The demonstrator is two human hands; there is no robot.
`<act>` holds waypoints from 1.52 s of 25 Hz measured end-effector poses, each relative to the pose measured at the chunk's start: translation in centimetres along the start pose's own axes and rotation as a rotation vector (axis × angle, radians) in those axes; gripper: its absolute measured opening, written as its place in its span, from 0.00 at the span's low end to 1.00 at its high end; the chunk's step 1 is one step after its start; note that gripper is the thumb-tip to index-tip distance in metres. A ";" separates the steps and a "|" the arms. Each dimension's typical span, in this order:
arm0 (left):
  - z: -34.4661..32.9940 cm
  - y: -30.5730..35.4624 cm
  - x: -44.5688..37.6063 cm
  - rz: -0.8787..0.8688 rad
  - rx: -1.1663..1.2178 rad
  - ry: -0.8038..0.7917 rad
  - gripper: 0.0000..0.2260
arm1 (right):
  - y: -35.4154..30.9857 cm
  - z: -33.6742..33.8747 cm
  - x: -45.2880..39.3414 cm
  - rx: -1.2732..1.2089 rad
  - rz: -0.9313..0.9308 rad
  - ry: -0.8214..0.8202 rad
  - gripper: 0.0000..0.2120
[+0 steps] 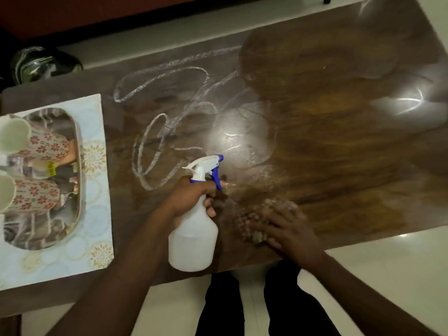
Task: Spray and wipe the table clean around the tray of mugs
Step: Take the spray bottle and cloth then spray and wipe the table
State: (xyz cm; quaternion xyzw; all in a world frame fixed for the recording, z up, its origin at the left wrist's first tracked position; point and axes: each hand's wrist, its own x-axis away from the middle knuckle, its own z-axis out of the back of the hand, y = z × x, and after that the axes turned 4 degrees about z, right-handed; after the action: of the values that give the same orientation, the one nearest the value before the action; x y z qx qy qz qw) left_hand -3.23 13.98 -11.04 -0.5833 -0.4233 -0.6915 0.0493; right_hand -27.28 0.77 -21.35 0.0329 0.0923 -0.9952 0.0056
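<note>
My left hand (194,197) grips a white spray bottle (194,241) by its neck, a finger on the blue trigger, nozzle pointing away over the brown wooden table (339,141). White looping streaks (155,151) mark the table's middle. My right hand (288,234) presses flat on a blurred, bumpy pale cloth (257,219) near the table's front edge. At far left a shiny oval tray (75,190) stands on a pale patterned mat (97,214) and holds two floral mugs (36,144), (31,195), cut off by the frame edge.
A dark green-and-black helmet-like object (43,63) lies on the floor beyond the table's far left corner. White floor tiles (388,275) surround the table. My dark-trousered legs (261,304) stand at the front edge. Bright light glares on the table's right half.
</note>
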 end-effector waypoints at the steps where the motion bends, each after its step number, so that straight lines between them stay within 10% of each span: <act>1: 0.7 -0.1 0.1 0.000 0.005 0.002 0.13 | 2.1 0.6 -0.4 0.007 -0.177 0.022 0.22; 4: 2.1 -0.7 -0.5 -0.013 0.020 0.005 0.13 | 3.3 0.9 -7.7 -0.042 -0.699 0.113 0.21; 9: 3.9 0.1 -0.2 -0.010 0.082 -0.019 0.10 | -2.2 -0.8 -8.3 -0.041 -0.025 -0.004 0.23; 13: 5.3 1.7 -1.5 -0.032 0.082 -0.049 0.12 | 2.8 0.3 -15.3 -0.033 -0.619 0.140 0.20; 18: 7.1 3.5 -3.7 0.017 -0.012 0.008 0.06 | 0.4 -0.9 -14.8 0.015 -0.357 0.068 0.23; 24: 8.9 7.6 -4.3 0.007 -0.027 0.032 0.09 | 7.9 1.9 -22.7 -0.090 -0.911 0.226 0.23; 29: 9.3 11.0 -6.8 -0.016 0.033 0.019 0.09 | 3.8 -0.7 -19.9 0.020 -0.096 0.033 0.23; 34: 9.3 14.0 -8.7 -0.012 0.024 -0.003 0.11 | 13.6 0.9 -26.6 0.024 -0.607 0.225 0.19; 38: 8.5 15.8 -10.5 -0.008 0.029 0.049 0.08 | 6.4 -2.0 -28.2 -0.013 -0.091 0.157 0.22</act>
State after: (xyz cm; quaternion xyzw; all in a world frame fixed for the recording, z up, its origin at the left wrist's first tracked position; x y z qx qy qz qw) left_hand 15.46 4.95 -11.97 -0.5637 -0.4345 -0.6995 0.0653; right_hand 1.11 -4.99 -22.63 0.1065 0.1004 -0.9881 -0.0468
